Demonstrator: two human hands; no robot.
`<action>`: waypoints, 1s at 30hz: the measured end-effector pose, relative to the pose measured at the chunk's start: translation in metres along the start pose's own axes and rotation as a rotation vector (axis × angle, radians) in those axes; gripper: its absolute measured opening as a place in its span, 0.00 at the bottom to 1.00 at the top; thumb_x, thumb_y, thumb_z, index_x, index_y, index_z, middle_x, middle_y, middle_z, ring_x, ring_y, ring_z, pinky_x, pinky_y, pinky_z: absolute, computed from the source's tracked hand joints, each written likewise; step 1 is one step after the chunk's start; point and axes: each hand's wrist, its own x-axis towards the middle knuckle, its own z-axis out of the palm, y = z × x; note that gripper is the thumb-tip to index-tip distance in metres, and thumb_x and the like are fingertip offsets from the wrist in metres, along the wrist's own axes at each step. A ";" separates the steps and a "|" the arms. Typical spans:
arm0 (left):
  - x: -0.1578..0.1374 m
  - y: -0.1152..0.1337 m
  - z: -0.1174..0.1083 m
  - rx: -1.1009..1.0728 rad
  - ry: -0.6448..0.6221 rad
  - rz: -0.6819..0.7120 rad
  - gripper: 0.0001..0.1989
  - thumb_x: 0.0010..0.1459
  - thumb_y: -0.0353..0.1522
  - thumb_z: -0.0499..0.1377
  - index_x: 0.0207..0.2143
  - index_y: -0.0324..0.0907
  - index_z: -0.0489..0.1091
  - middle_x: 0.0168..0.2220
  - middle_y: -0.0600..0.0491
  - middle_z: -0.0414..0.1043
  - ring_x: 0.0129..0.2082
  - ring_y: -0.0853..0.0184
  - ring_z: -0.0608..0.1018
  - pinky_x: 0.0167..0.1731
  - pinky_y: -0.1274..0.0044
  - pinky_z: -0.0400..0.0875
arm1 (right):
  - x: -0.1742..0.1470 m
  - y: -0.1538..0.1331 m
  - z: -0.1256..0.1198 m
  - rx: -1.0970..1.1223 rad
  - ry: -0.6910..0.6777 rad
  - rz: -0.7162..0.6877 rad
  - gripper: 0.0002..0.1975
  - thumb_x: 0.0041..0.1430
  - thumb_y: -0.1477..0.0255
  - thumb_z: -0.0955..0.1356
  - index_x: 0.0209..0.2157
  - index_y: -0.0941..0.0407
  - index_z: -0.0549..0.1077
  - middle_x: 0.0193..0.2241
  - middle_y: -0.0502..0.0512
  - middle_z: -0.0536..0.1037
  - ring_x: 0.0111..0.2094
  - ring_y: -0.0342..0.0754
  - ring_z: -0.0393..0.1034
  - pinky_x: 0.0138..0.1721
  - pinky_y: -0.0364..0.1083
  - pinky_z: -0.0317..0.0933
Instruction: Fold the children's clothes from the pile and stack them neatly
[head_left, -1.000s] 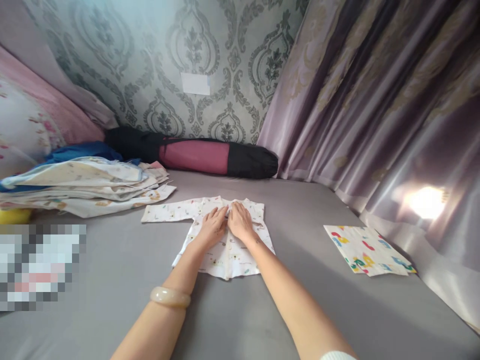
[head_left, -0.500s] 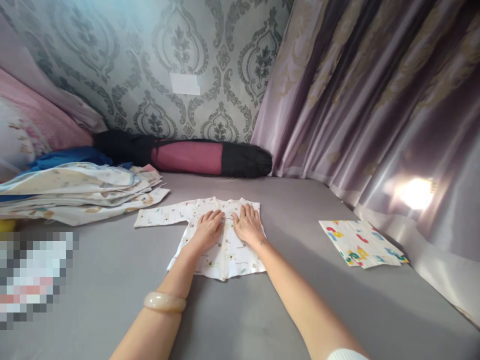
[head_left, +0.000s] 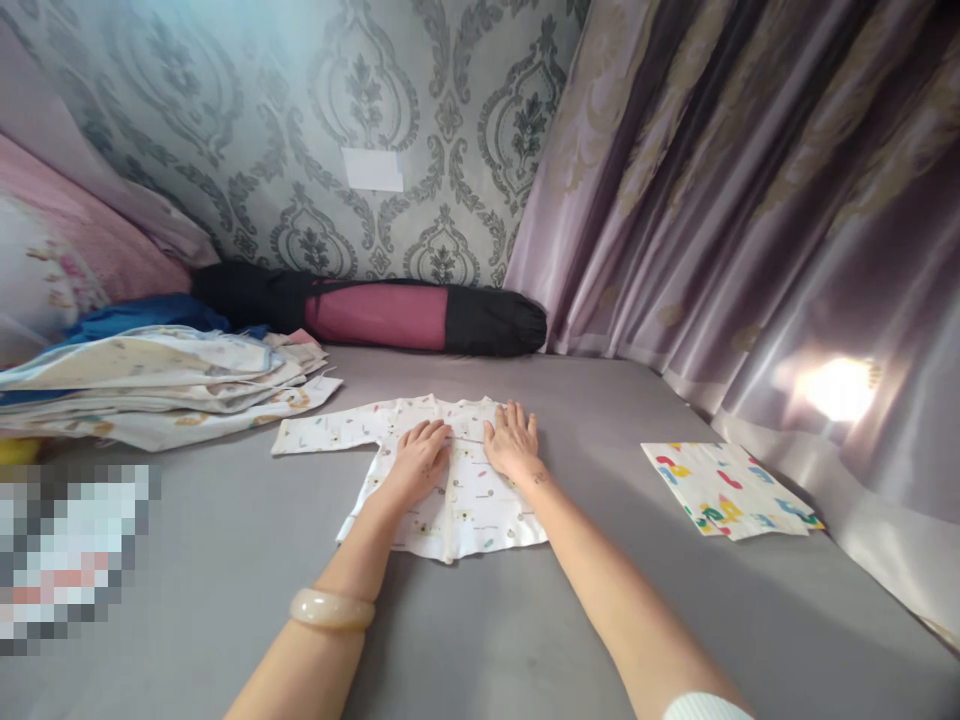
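A small white long-sleeved baby shirt (head_left: 466, 510) with a fine scattered print lies spread on a grey sheet (head_left: 480, 630). Its left sleeve stretches out flat; no sleeve shows sticking out on the right. My left hand (head_left: 421, 460) rests palm down on the shirt's chest, left of the front seam, fingers extended and slightly curved. On the upper right side of the shirt lies my right hand (head_left: 514, 445), flat with fingers stretched out, reaching its right edge. Neither hand grips the cloth. A pale bangle (head_left: 331, 608) circles my left forearm.
A folded cloth with colourful shapes (head_left: 739, 490) lies on the right. A pile of clothes (head_left: 172, 385) sits at the left, beside a blue cloth (head_left: 150, 318). Along the wall rests a black and maroon roll bag (head_left: 382, 315). Purple curtains (head_left: 675, 200) hang at the right.
My right hand has slid a little to the right across the shirt, toward its edge. My left hand has stayed nearly in place.
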 end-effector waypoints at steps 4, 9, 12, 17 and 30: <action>-0.001 0.003 -0.003 -0.006 -0.021 0.023 0.20 0.64 0.32 0.46 0.57 0.43 0.61 0.61 0.44 0.61 0.62 0.52 0.59 0.57 0.58 0.56 | 0.010 -0.007 -0.002 0.033 -0.012 -0.175 0.30 0.68 0.62 0.50 0.66 0.61 0.50 0.67 0.60 0.45 0.67 0.54 0.34 0.64 0.57 0.28; -0.002 0.003 -0.003 -0.013 -0.048 0.012 0.19 0.64 0.32 0.47 0.57 0.45 0.62 0.61 0.46 0.61 0.63 0.53 0.58 0.58 0.56 0.54 | 0.019 -0.004 0.005 0.037 -0.062 -0.196 0.30 0.68 0.60 0.49 0.66 0.59 0.49 0.67 0.57 0.46 0.67 0.52 0.36 0.64 0.57 0.30; -0.002 0.003 -0.002 -0.017 -0.055 0.007 0.20 0.64 0.32 0.47 0.58 0.44 0.61 0.61 0.45 0.60 0.63 0.53 0.58 0.58 0.56 0.53 | 0.021 -0.001 0.009 0.042 -0.071 -0.191 0.30 0.68 0.59 0.48 0.66 0.59 0.49 0.67 0.57 0.47 0.67 0.53 0.37 0.64 0.59 0.30; -0.002 0.001 -0.004 -0.036 -0.046 -0.010 0.20 0.63 0.32 0.47 0.58 0.43 0.61 0.62 0.43 0.60 0.63 0.54 0.58 0.58 0.56 0.54 | 0.021 -0.001 0.011 0.038 -0.070 -0.195 0.30 0.68 0.60 0.48 0.66 0.58 0.49 0.67 0.56 0.46 0.67 0.53 0.36 0.64 0.59 0.30; 0.001 -0.008 -0.004 -0.060 0.083 -0.023 0.19 0.61 0.28 0.48 0.53 0.42 0.65 0.58 0.43 0.65 0.59 0.57 0.66 0.56 0.61 0.60 | 0.014 -0.031 0.003 0.098 -0.059 -0.302 0.31 0.68 0.61 0.49 0.66 0.63 0.49 0.67 0.60 0.47 0.67 0.52 0.37 0.64 0.57 0.28</action>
